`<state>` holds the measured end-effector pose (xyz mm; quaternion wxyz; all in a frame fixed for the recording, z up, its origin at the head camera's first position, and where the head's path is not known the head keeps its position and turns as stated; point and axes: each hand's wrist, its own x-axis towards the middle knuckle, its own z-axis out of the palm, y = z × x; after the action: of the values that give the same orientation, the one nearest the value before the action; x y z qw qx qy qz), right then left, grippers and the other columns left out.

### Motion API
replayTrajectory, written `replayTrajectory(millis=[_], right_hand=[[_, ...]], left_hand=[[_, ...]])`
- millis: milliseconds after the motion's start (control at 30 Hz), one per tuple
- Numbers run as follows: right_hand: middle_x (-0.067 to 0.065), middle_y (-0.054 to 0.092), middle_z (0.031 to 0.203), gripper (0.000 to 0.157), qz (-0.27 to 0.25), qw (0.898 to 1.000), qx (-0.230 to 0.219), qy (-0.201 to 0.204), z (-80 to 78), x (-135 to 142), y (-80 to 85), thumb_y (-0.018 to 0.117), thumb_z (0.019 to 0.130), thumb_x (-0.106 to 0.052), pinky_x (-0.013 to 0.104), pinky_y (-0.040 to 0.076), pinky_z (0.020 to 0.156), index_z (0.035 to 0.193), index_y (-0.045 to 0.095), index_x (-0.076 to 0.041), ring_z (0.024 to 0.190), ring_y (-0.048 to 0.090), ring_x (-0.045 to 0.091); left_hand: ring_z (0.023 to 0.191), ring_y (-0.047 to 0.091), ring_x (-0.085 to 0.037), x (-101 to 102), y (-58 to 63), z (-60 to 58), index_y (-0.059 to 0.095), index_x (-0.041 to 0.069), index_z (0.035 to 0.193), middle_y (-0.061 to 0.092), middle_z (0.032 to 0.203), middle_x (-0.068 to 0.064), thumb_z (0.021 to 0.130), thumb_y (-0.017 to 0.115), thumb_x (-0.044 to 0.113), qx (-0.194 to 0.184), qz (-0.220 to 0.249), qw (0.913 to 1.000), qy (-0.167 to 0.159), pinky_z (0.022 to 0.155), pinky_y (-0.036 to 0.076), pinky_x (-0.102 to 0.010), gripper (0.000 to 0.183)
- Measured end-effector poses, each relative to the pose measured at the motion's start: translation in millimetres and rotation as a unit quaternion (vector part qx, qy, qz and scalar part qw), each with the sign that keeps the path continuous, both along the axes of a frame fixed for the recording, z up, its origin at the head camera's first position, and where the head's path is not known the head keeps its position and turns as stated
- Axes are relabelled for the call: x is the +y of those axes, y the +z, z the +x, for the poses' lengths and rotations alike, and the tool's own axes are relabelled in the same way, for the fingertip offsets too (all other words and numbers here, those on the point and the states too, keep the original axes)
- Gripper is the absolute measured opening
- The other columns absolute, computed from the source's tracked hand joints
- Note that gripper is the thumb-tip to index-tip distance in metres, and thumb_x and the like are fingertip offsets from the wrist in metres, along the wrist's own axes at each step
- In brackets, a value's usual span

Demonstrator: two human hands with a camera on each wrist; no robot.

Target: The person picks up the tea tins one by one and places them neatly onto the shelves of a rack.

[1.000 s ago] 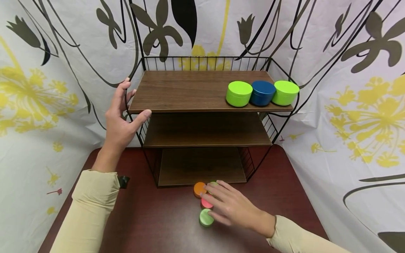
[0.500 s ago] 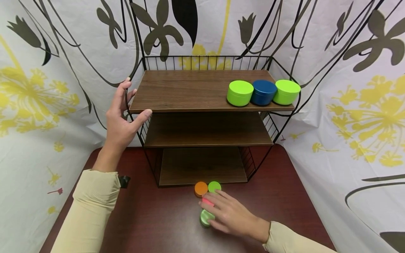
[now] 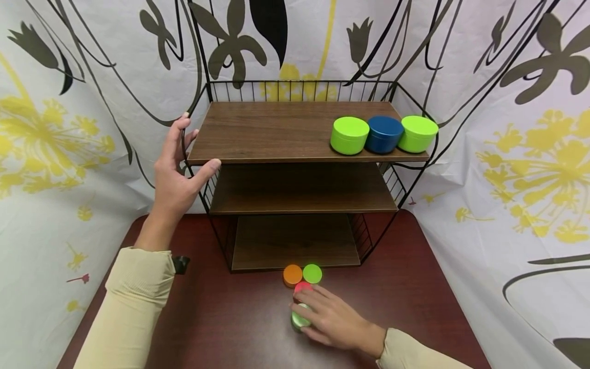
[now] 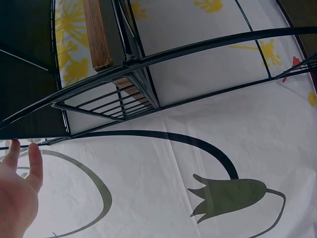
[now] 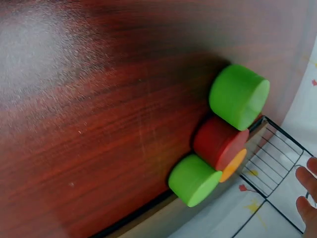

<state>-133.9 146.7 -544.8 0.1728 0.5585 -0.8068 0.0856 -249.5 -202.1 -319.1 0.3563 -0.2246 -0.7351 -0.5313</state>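
Note:
My left hand holds the left side of a three-tier shelf rack with dark wood boards and a black wire frame, thumb by the top board's front corner. In the left wrist view, fingers reach the frame's edge. My right hand is over a light green round tin on the table, fingers spread and slightly bent above it. A red tin lies partly under the fingertips. Behind it sit an orange tin and a green tin. The right wrist view shows fingers apart from the tins.
On the top board's right side stand a lime green tin, a blue tin and another lime green tin, side by side. The rack stands on a dark red table. Patterned white curtain hangs around it.
My right hand has drawn back toward the table's near side, uncovering the green tin behind and coming over the light green tin. The left hand stays on the rack.

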Motion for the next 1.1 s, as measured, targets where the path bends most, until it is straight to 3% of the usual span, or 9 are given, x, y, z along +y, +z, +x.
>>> replayTrajectory(millis=[167, 467, 1100], right_hand=[[0.010, 0.061, 0.134, 0.051, 0.007, 1.000, -0.001, -0.001, 1.4, 2, -10.8, 0.071, 0.090, -0.036, 0.048, 0.042, 0.106, 0.134, 0.061, -0.013, 0.128, 0.055, 0.024], [0.012, 0.057, 0.140, 0.058, 0.040, 0.999, 0.003, 0.016, 2.5, 6, -30.2, 0.075, 0.087, -0.037, 0.047, 0.041, 0.107, 0.137, 0.059, -0.013, 0.131, 0.053, 0.027], [0.010, 0.053, 0.145, 0.057, 0.078, 0.997, 0.004, 0.013, 1.0, 8, -52.7, 0.071, 0.091, -0.039, 0.046, 0.040, 0.108, 0.141, 0.056, -0.015, 0.134, 0.049, 0.025]], left_hand=[[0.133, 0.050, -0.029, 3, 3.1, 4.3, 0.042, 0.000, 0.146, 0.040, 0.155, -0.008, 0.082, 0.079, 0.006, -0.001, 0.000, 1.0000, 0.001, 0.109, 0.038, -0.034, 0.073], [0.133, 0.049, -0.034, 17, 21.3, 27.2, 0.042, -0.004, 0.144, 0.040, 0.154, -0.015, 0.085, 0.076, 0.007, -0.004, 0.006, 1.0000, 0.003, 0.110, 0.038, -0.035, 0.069], [0.133, 0.050, -0.033, 12, 13.0, 17.3, 0.042, -0.002, 0.145, 0.040, 0.155, -0.012, 0.084, 0.077, 0.007, -0.001, 0.007, 1.0000, 0.001, 0.110, 0.038, -0.035, 0.070]])
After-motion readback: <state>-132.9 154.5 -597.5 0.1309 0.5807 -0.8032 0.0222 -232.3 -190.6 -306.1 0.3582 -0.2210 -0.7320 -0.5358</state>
